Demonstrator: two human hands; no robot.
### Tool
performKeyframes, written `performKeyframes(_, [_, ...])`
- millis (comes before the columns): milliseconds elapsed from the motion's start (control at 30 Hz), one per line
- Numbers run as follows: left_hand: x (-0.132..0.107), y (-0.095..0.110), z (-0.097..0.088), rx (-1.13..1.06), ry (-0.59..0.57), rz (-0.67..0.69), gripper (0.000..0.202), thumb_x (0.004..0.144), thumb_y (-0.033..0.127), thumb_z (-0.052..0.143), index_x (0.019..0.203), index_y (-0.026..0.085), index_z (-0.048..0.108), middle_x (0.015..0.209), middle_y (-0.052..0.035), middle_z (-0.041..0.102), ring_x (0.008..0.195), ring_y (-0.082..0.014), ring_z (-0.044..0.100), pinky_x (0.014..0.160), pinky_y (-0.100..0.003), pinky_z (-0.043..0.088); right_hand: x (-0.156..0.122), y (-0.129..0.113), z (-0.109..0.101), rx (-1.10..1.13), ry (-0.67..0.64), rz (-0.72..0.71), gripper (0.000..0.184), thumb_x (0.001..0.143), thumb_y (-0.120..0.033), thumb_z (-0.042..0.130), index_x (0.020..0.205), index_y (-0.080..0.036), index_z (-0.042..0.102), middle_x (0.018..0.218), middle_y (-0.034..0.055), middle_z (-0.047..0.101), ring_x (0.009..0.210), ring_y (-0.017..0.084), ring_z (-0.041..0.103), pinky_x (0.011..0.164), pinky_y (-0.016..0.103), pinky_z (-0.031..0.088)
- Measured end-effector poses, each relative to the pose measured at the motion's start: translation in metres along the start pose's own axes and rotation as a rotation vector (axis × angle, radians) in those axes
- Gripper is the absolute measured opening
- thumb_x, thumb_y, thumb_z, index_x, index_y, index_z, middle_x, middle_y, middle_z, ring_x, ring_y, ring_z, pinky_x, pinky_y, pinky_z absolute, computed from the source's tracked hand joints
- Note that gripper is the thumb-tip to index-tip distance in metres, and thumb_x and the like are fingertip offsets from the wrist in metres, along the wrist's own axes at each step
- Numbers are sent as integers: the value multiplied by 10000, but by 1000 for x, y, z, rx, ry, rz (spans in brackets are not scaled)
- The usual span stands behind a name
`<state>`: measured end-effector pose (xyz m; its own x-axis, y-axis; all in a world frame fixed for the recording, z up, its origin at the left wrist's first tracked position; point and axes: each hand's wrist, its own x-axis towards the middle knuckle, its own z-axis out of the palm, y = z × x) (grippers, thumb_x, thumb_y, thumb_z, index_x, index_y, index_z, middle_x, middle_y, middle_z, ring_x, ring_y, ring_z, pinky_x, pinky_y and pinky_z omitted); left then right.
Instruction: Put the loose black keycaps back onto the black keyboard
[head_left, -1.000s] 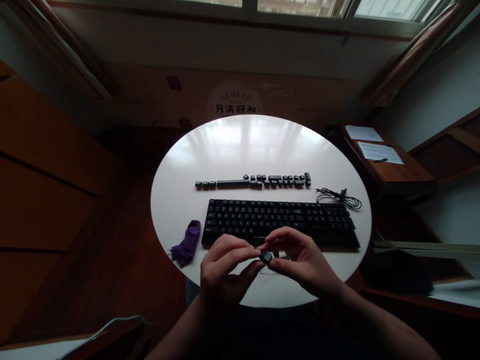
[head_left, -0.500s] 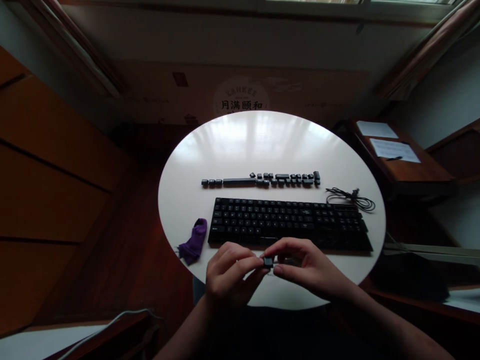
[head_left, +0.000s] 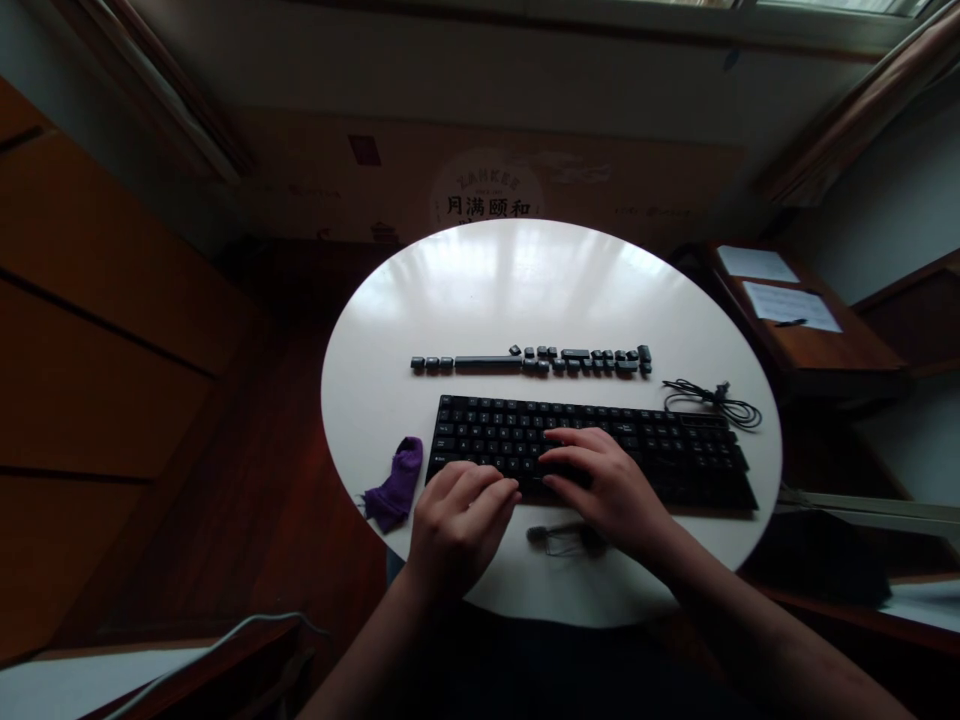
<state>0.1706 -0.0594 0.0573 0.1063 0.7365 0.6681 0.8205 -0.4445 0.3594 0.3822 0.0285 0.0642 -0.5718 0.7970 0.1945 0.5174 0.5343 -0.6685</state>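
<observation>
A black keyboard [head_left: 645, 450] lies across the round white table [head_left: 525, 290]. My left hand [head_left: 457, 520] rests on its front row, fingers bent and pressed together, the tips down on the keys; whatever is under them is hidden. My right hand [head_left: 600, 480] lies flat over the middle keys with its fingers stretched out. A row of loose black keycaps [head_left: 540, 360] sits behind the keyboard. A small wire keycap puller [head_left: 559, 538] lies on the table between my wrists.
A purple sock [head_left: 394, 485] lies left of the keyboard near the table edge. The keyboard's cable [head_left: 712, 400] is coiled at the back right. A wooden side table with papers [head_left: 795, 310] stands to the right.
Both hands went forward from above the table's front edge onto the keyboard. The small black keycap pinched between them is no longer visible. The puller now shows on the table.
</observation>
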Motion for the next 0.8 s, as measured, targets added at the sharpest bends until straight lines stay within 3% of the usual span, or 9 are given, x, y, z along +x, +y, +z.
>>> performKeyframes(133, [0,-5,5,85,-12,-48,96,911,151,690,993,196,715,986,-72,726,954,-242,637,867,-404,543,4,4,8,-98,23,-44,135,863,-212,749,991,-231,791,1220,92,678,1145,287,603,992,481,538])
performKeyframes(800, [-6,-14,13,19,-40,-115,115,927,148,663,1003,202,731,993,-70,722,960,-239,641,855,-401,553,6,9,6,-176,-24,-55,143,846,-185,771,984,-212,800,1180,83,680,1100,261,604,975,439,557])
